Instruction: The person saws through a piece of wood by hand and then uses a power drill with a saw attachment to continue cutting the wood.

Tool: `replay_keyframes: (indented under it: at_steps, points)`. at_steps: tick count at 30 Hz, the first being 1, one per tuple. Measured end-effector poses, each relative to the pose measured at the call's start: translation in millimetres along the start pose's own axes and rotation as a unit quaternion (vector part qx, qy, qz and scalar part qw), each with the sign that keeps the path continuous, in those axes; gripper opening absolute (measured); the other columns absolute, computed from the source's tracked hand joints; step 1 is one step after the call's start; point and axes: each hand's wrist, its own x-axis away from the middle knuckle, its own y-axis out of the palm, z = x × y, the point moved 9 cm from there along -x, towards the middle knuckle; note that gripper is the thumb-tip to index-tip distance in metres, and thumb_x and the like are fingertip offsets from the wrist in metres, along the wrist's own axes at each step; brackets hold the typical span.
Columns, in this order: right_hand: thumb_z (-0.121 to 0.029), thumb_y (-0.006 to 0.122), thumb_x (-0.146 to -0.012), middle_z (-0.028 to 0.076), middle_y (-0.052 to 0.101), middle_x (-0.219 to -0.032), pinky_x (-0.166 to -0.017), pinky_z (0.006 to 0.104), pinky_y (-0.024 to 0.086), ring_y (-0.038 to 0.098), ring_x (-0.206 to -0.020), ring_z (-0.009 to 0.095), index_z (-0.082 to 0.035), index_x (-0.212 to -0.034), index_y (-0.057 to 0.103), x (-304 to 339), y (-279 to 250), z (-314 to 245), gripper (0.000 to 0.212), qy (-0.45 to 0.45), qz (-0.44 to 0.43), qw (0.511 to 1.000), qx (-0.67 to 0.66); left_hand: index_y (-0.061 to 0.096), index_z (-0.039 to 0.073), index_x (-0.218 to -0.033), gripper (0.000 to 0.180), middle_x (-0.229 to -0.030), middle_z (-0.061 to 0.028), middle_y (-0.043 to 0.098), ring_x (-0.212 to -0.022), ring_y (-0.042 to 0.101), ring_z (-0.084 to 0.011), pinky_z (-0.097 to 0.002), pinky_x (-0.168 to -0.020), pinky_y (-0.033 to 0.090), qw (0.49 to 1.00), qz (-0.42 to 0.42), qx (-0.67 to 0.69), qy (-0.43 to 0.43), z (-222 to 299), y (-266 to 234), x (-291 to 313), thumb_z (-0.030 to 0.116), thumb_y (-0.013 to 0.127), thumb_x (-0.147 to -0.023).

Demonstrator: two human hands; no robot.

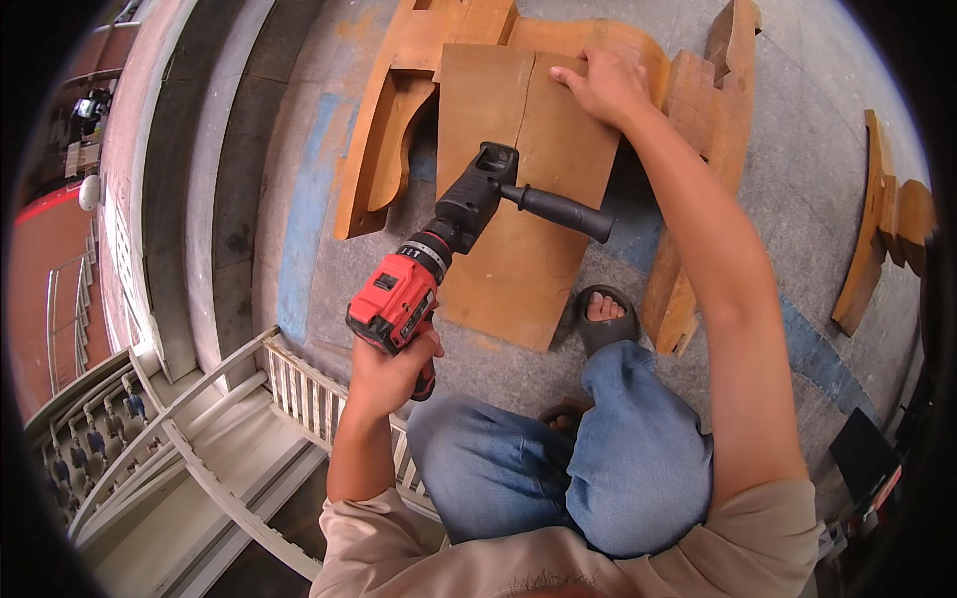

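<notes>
My left hand (pixel 391 377) is wrapped round the grip of a red and black cordless drill (pixel 394 294). A black saw-like attachment (pixel 474 194) with a side handle (pixel 558 211) is fitted to its front. The attachment's head lies over a brown wooden board (pixel 528 269); any blade is hidden. From the board's far edge a thin dark line, a cut or a mark, runs toward the head. My right hand (pixel 608 88) holds the board near its far right corner, thumb on top; some fingers are hidden. Under the board are orange-brown wooden furniture parts (pixel 384 149).
My sandalled foot (pixel 605 309) stands close to the board's near right corner. More wooden parts (pixel 877 224) lie on the grey floor to the right. A white slatted metal frame (pixel 309 394) is at the lower left, beside grey steps (pixel 214 149).
</notes>
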Motion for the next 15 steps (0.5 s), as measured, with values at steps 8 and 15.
replay_keyframes:
  at_steps: [8, 15]
  points:
    - [-0.049, 0.064, -0.101, 0.016, 0.062, -0.139, -0.116, 0.0586, 0.035, 0.051, -0.137, 0.033, -0.005, -0.136, 0.067, 18, -4, -4, 0.056, 0.034, -0.063, 0.997, 0.019, 0.063, 0.001, -0.098, 0.017, -0.078, 0.0000, 0.062, -0.070, 0.059, -0.0100, -0.0305, -0.064, 0.050, 0.987, -0.019, -0.160, -0.022, 27, 7, -3, -0.005, 0.066, -0.083]
    - [-0.053, 0.066, -0.097, 0.020, 0.066, -0.127, -0.109, 0.0520, 0.042, 0.058, -0.127, 0.037, -0.004, -0.127, 0.067, 68, -39, -43, 0.058, -0.134, 0.109, 0.985, 0.023, 0.062, -0.002, -0.122, 0.038, -0.099, -0.0088, 0.066, -0.070, 0.067, -0.0157, -0.0306, -0.061, 0.054, 0.993, -0.044, -0.108, -0.024, 60, 41, -43, -0.006, 0.063, -0.084]
